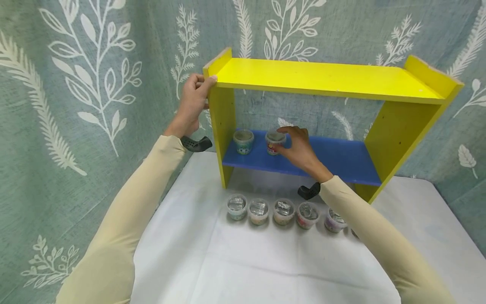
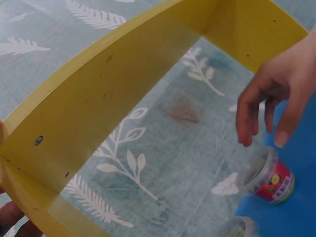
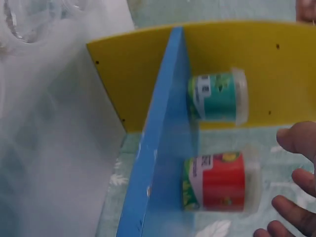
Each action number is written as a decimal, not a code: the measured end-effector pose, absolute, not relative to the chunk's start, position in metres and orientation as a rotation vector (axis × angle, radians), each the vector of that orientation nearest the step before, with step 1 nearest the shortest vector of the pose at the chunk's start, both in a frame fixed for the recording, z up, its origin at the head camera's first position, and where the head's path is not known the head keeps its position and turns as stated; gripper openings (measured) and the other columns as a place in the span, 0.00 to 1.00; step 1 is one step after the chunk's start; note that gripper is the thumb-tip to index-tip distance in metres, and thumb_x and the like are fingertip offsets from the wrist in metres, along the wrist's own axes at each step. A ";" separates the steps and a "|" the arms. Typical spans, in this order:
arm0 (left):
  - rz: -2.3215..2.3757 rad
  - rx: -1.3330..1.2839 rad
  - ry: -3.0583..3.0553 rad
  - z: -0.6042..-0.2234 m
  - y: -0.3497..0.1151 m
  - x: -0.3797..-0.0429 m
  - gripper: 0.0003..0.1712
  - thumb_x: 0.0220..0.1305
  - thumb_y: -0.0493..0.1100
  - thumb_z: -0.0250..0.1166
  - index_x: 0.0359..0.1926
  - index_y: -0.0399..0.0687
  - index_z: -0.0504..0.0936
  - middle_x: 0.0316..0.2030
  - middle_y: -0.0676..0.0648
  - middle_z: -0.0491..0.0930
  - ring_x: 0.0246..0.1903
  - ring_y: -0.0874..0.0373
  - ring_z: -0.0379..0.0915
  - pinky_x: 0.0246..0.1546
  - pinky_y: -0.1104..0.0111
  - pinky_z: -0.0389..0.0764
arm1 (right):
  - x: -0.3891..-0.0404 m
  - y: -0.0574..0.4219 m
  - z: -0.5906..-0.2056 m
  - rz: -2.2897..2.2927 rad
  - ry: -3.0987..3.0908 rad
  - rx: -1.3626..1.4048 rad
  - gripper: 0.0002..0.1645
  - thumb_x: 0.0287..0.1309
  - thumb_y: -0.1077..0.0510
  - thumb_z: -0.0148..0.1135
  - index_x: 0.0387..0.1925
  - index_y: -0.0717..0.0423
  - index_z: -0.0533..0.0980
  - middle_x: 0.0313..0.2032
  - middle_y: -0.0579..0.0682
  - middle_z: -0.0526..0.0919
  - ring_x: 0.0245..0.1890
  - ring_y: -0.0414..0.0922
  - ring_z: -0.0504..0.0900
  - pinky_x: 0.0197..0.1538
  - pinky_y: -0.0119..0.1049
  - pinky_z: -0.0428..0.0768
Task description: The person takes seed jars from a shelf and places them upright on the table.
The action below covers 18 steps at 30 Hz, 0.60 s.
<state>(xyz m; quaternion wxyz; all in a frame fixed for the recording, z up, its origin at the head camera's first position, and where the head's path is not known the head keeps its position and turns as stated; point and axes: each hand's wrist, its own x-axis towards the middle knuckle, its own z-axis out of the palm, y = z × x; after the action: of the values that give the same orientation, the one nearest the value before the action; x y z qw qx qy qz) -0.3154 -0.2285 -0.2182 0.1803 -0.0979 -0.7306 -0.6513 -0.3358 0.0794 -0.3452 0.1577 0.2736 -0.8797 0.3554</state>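
Observation:
At the upper left corner of a yellow and blue shelf unit [image 1: 322, 76], my left hand [image 1: 191, 101] grips the side panel, thumb over the front edge. My right hand [image 1: 298, 145] is beside a red-labelled plastic tub [image 3: 223, 181] on the blue shelf board [image 1: 334, 154]. Its fingers are spread and loosely bent, and both wrist views show a gap between them and the tub. A teal-labelled tub [image 1: 244, 142] stands to the left on the same board. Both tubs are upright with translucent rims.
A row of several small tubs [image 1: 283, 212] with shiny silvery contents stands on the white-covered table [image 1: 228, 261] before the shelf unit. My right sleeve [image 1: 364, 219] partly hides the row's right end. Leaf-patterned green cloth [image 1: 152, 42] hangs behind.

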 end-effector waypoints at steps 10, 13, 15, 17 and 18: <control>-1.876 -0.280 -2.049 -0.219 -0.228 -0.319 0.20 0.72 0.59 0.64 0.53 0.52 0.74 0.48 0.47 0.76 0.46 0.49 0.75 0.44 0.56 0.76 | -0.359 0.084 -0.354 1.263 -2.748 0.573 0.47 0.67 0.36 0.66 0.77 0.50 0.60 0.71 0.57 0.67 0.70 0.58 0.64 0.64 0.61 0.69; -1.878 -0.276 -2.045 -0.219 -0.228 -0.319 0.21 0.71 0.59 0.64 0.53 0.52 0.74 0.48 0.46 0.76 0.46 0.49 0.75 0.46 0.54 0.76 | -0.364 0.083 -0.356 1.313 -2.800 0.558 0.51 0.65 0.32 0.65 0.79 0.48 0.57 0.73 0.57 0.64 0.71 0.57 0.65 0.63 0.61 0.71; -1.881 -0.275 -2.045 -0.219 -0.229 -0.318 0.21 0.72 0.59 0.64 0.53 0.52 0.73 0.49 0.46 0.76 0.47 0.49 0.75 0.46 0.54 0.75 | -0.366 0.083 -0.357 1.355 -2.821 0.548 0.53 0.64 0.31 0.65 0.80 0.47 0.55 0.74 0.58 0.63 0.70 0.57 0.66 0.63 0.62 0.72; -1.884 -0.273 -2.045 -0.218 -0.230 -0.317 0.21 0.72 0.59 0.64 0.53 0.52 0.73 0.50 0.46 0.76 0.47 0.48 0.75 0.46 0.54 0.75 | -0.368 0.082 -0.357 1.393 -2.829 0.539 0.54 0.63 0.30 0.65 0.80 0.47 0.55 0.72 0.59 0.65 0.68 0.57 0.69 0.62 0.61 0.73; -1.885 -0.274 -2.045 -0.218 -0.230 -0.317 0.21 0.72 0.59 0.64 0.53 0.52 0.73 0.50 0.46 0.76 0.47 0.48 0.75 0.46 0.54 0.75 | -0.368 0.082 -0.357 1.411 -2.829 0.538 0.54 0.63 0.30 0.65 0.80 0.47 0.55 0.70 0.59 0.67 0.66 0.57 0.70 0.61 0.61 0.73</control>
<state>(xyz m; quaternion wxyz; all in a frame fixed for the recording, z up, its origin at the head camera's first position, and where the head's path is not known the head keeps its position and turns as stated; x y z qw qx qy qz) -0.3169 -0.2300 -0.2182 0.1725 -0.0966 -0.7207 -0.6645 -0.3680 0.0818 -0.3569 -0.0326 0.1678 -0.8816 0.4399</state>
